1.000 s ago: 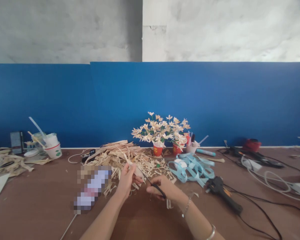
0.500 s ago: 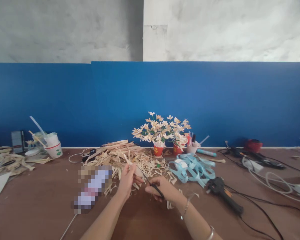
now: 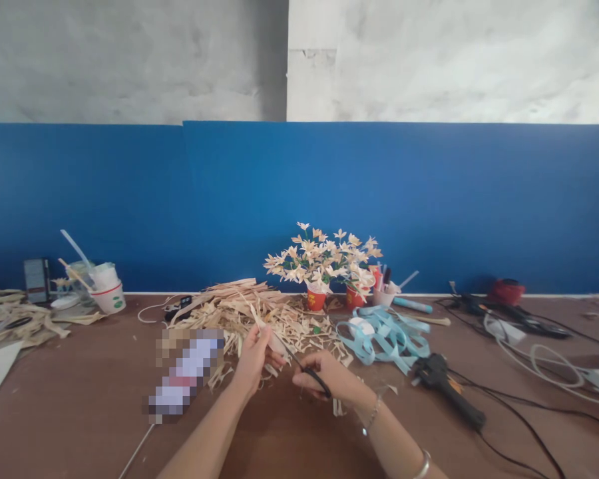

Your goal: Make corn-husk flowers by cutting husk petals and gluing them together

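Observation:
My left hand (image 3: 256, 354) pinches a pale, dried husk strip (image 3: 276, 342) between thumb and fingers, just in front of the heap. Black-handled scissors (image 3: 315, 380) are gripped in my right hand (image 3: 328, 376), their blades angled up and left toward the strip. Whether the blades touch it I cannot tell. Behind both hands spreads a heap of dried husk strips and scraps (image 3: 219, 309). Cream artificial flowers (image 3: 312, 256) stand in a red cup (image 3: 316, 299), with another red cup (image 3: 354, 297) beside it.
Tangled light-blue ribbon (image 3: 384, 339) lies right of the heap. Further right are a black glue gun (image 3: 452, 392), its cable, and white cords (image 3: 554, 372). A blurred-out phone-like object (image 3: 186, 379) lies left of my hands. A white paper cup (image 3: 108, 299) stands far left.
My right hand and the scissors have shifted very slightly right. My left hand stays nearly still with the husk strip.

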### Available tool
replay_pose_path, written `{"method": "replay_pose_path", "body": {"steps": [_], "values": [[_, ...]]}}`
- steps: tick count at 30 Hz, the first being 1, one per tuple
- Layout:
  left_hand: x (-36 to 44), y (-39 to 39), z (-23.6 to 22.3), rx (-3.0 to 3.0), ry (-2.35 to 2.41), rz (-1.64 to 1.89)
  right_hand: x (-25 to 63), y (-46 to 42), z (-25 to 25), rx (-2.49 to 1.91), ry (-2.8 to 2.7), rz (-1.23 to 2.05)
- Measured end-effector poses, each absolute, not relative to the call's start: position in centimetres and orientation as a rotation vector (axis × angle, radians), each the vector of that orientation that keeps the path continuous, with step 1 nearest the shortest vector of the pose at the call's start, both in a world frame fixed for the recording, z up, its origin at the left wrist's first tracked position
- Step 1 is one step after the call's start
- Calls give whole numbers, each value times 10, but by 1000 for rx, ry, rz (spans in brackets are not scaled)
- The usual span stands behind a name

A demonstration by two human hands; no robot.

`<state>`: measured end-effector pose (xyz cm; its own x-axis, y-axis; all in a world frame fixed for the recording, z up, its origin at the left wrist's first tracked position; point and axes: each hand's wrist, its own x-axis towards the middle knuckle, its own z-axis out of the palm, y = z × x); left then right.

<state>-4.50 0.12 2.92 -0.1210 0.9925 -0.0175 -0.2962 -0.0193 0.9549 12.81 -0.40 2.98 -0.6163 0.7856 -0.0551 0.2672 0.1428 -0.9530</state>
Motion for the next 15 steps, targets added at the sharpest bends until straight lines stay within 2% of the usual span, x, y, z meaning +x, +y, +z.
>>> {"method": "replay_pose_path", "body": {"steps": [15], "values": [[-50,3,27,1046,1061,1317,133,-6,40,-1115,-2014,1485]]}}
